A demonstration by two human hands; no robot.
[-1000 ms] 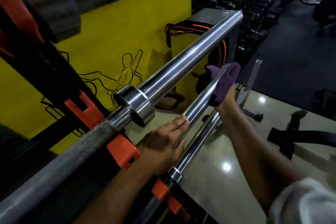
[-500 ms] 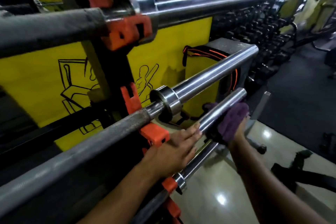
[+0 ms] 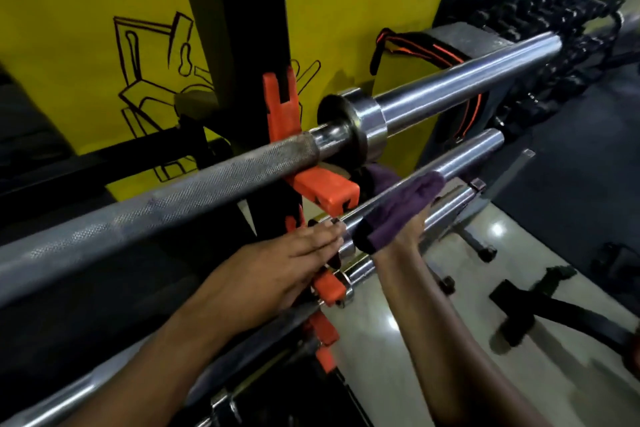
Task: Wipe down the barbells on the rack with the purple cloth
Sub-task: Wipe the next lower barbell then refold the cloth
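Head view: right fingers [image 3: 414, 224] round purple cloth [image 3: 401, 208], left fingers [image 3: 322, 239] flat beside orange hook [image 3: 327, 192].

Glossy chrome barbell sleeve [image 3: 467, 80], rough knurled shaft [image 3: 173, 198], soft purple cloth [image 3: 398, 208]

Barbells stacked on a rack, hands at the middle one.

The top bar [image 3: 450, 83] lies across the rack post [image 3: 242, 45], resting on a hook [image 3: 325, 192]. Below and in front of it runs the middle bar [image 3: 464, 158], with the cloth [image 3: 398, 211] draped on it over the right hand [image 3: 401, 239]. The left hand [image 3: 273, 270] lies left of the cloth, its fingers [image 3: 322, 241] touching the same bar. A lower bar [image 3: 446, 208] sits beneath, above the floor [image 3: 433, 305].
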